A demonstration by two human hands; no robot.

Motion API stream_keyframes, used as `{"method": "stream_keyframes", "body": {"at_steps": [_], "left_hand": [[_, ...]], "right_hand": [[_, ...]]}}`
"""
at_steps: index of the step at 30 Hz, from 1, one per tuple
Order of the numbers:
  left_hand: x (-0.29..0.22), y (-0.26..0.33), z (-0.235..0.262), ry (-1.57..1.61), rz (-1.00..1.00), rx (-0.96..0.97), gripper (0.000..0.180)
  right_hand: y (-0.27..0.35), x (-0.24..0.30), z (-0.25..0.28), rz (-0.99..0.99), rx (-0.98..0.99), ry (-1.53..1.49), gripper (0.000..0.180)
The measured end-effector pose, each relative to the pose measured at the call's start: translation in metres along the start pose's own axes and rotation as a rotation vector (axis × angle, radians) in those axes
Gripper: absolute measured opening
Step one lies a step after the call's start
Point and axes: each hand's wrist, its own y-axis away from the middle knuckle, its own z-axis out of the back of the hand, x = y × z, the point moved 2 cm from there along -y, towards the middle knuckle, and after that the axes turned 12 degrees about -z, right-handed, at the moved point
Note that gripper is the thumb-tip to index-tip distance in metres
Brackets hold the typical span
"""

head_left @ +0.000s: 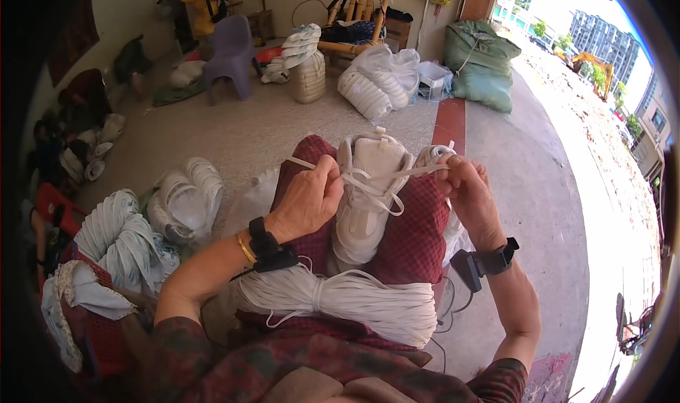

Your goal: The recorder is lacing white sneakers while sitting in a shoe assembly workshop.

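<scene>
A white shoe upper (363, 222) rests between my knees, its tongue at the far end. A flat white shoelace (386, 180) crosses over it in loose loops. My left hand (312, 197) pinches one length of the lace at the shoe's left side, with an end sticking out past the fingers. My right hand (467, 187) grips the other length, drawn out to the right of the shoe. Part of another shoe upper (433, 153) shows behind my right hand. Across my lap lies a thick tied bundle of white laces (347, 300).
Stacked pale uppers (127, 236) and a clear bag (188, 197) stand at my left. Farther off are a purple chair (231, 52), a bamboo chair (358, 17), bagged white uppers (379, 84) and a green sack (482, 66). Straps with black devices (273, 247) circle both wrists.
</scene>
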Motion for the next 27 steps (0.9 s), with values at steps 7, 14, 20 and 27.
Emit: {"method": "stream_keyframes", "body": {"at_steps": [7, 14, 20, 27], "left_hand": [[-0.011, -0.002, -0.003, -0.003, 0.026, 0.144, 0.013], [-0.008, -0.009, 0.013, -0.243, -0.184, -0.013, 0.026], [-0.008, -0.014, 0.007, -0.238, -0.25, -0.044, 0.032], [-0.001, -0.011, 0.006, -0.21, -0.228, -0.039, 0.03]], "right_hand": [[0.005, 0.028, 0.054, 0.065, -0.204, 0.85, 0.032], [0.029, -0.01, -0.025, 0.446, -0.087, 1.267, 0.028], [0.013, -0.034, -0.039, 0.607, 0.332, 1.404, 0.013], [0.014, -0.024, -0.051, 0.536, 0.356, 1.39, 0.018]]}}
